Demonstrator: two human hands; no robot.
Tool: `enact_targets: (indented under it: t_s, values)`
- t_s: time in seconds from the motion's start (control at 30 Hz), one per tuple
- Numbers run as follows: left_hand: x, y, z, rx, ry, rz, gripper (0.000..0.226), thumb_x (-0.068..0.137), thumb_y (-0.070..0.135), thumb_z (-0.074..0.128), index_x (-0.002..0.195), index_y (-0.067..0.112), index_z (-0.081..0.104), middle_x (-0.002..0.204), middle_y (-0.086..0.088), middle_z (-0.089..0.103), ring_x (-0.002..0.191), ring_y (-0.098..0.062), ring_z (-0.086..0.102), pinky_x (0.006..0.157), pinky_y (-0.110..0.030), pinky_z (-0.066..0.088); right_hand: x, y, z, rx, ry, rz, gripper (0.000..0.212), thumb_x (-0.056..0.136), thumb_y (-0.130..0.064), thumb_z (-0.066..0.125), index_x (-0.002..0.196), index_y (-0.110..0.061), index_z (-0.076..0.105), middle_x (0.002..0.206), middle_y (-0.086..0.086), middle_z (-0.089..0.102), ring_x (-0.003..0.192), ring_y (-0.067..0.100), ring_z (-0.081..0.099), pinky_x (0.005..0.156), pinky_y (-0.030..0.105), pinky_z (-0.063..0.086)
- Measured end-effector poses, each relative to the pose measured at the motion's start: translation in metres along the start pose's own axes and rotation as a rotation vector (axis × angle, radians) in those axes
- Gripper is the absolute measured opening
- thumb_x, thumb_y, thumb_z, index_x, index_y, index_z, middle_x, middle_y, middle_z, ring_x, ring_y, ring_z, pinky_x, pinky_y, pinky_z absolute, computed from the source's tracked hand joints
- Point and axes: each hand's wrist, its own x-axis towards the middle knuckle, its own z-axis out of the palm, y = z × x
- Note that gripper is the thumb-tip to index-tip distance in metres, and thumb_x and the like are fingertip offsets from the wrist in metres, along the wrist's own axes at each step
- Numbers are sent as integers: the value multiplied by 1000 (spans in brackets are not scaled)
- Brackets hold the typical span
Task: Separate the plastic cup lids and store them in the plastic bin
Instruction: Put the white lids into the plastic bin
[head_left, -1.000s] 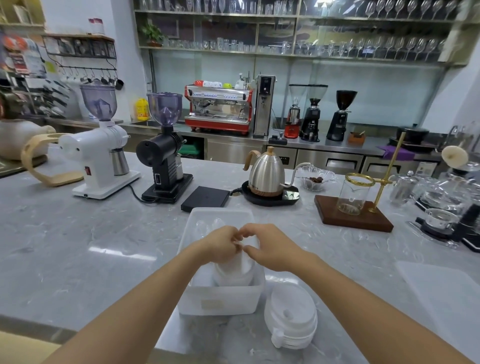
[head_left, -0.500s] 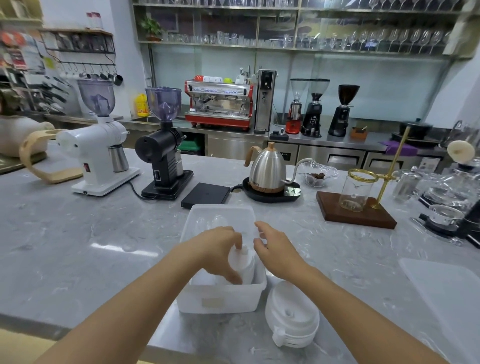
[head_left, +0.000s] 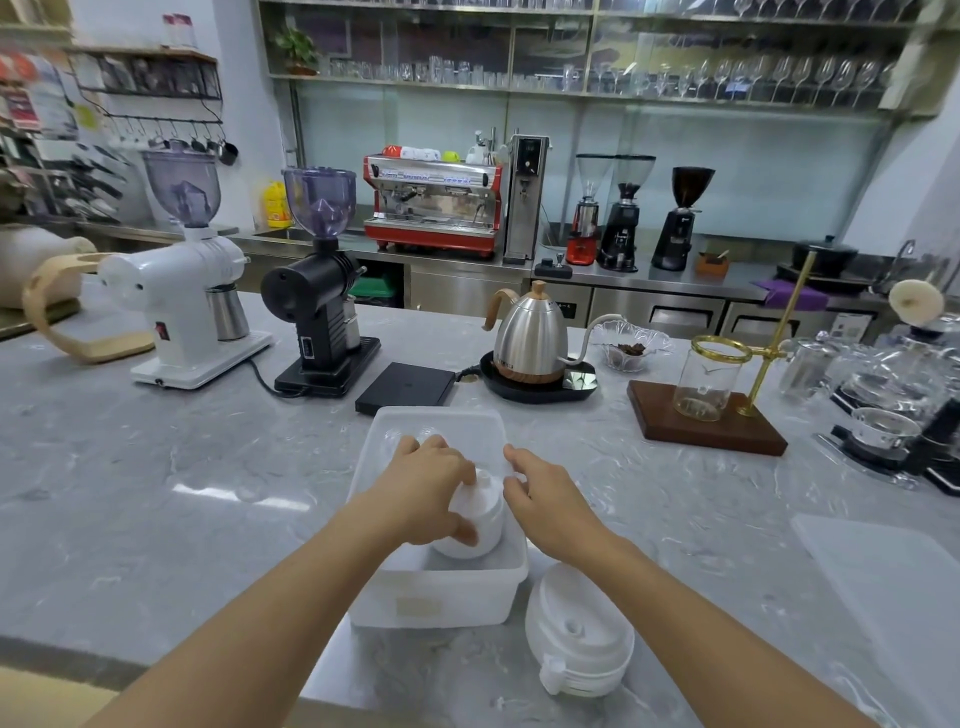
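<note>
A translucent white plastic bin (head_left: 441, 592) sits on the grey marble counter in front of me. Inside it, near the front, stands a stack of white cup lids (head_left: 480, 514). My left hand (head_left: 423, 491) curls over the top of that stack and grips it. My right hand (head_left: 545, 496) hovers just right of the stack over the bin's right rim, fingers relaxed and holding nothing. A second stack of white lids (head_left: 579, 631) lies on the counter to the right of the bin's front corner.
Behind the bin lie a black scale (head_left: 405, 387) and a steel kettle (head_left: 530, 338) on its base. A white grinder (head_left: 182, 291) and a black grinder (head_left: 322, 291) stand at left. A wooden drip stand (head_left: 706, 421) and glassware sit right. A translucent bin lid (head_left: 893, 597) lies far right.
My hands came apart from above the bin. The left hand lowered onto the lid stack inside the bin, and the right hand drew away to the right, empty.
</note>
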Motion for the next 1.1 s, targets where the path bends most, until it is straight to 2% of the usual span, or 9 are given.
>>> enact_targets:
  t_s: [0.17,0.3,0.33,0.4,0.47,0.6,0.77,0.93,1.1]
  values:
    - [0,1,5,-4,22,-14,72,76,68,70,133,25,60,131,9,57,126,-18,39,102,-38,28,1,2,1,2,2,-13,33,99,-14,40,126,3,48,125,28,58,110,37,59,94,53,46]
    - [-2,4,5,49,33,-6,67,79,66,68,132,25,61,127,6,51,121,-21,39,101,-38,29,3,5,1,45,-23,-10,36,99,-20,42,130,-5,49,97,16,68,65,17,52,68,38,46]
    - [-3,5,5,57,37,-4,66,80,65,68,131,25,62,124,5,52,119,-21,40,100,-38,30,3,5,-1,66,-43,-8,38,100,-24,43,135,-8,47,99,11,68,67,14,54,67,34,43]
    - [-5,6,5,41,55,-9,62,79,65,69,126,24,63,117,5,55,113,-21,45,98,-37,32,0,8,-7,108,-89,-4,47,102,-32,44,146,-17,41,124,3,62,101,13,62,82,24,41]
    - [-7,6,6,5,73,-21,59,77,63,72,120,24,63,112,5,58,108,-21,51,97,-37,36,-8,14,-12,145,-106,-10,49,103,-36,45,149,-22,37,136,0,55,122,12,54,94,20,37]
    - [-10,6,5,-48,100,-39,59,73,62,77,114,23,64,108,6,60,103,-21,55,94,-36,39,-27,37,-20,153,-47,2,38,101,-33,51,137,-23,52,126,-6,60,114,7,57,83,7,43]
    - [-17,6,-1,-186,89,-71,64,70,57,82,122,26,63,121,7,58,114,-17,51,91,-31,37,-51,61,-31,143,4,48,31,99,-29,56,128,-21,61,120,-9,65,110,5,60,99,24,46]
    - [-45,25,-10,-533,359,-116,35,84,46,75,111,24,68,109,9,61,103,-11,56,89,-31,47,-69,72,-38,185,48,44,24,97,-31,58,121,-31,62,112,-22,65,103,-8,60,93,17,46]
    - [-97,76,4,-810,680,-69,12,89,35,71,81,27,69,75,14,67,72,-9,63,64,-17,48,-88,84,-41,310,81,46,21,96,-28,61,114,-37,64,112,-19,69,104,-6,64,92,20,49]
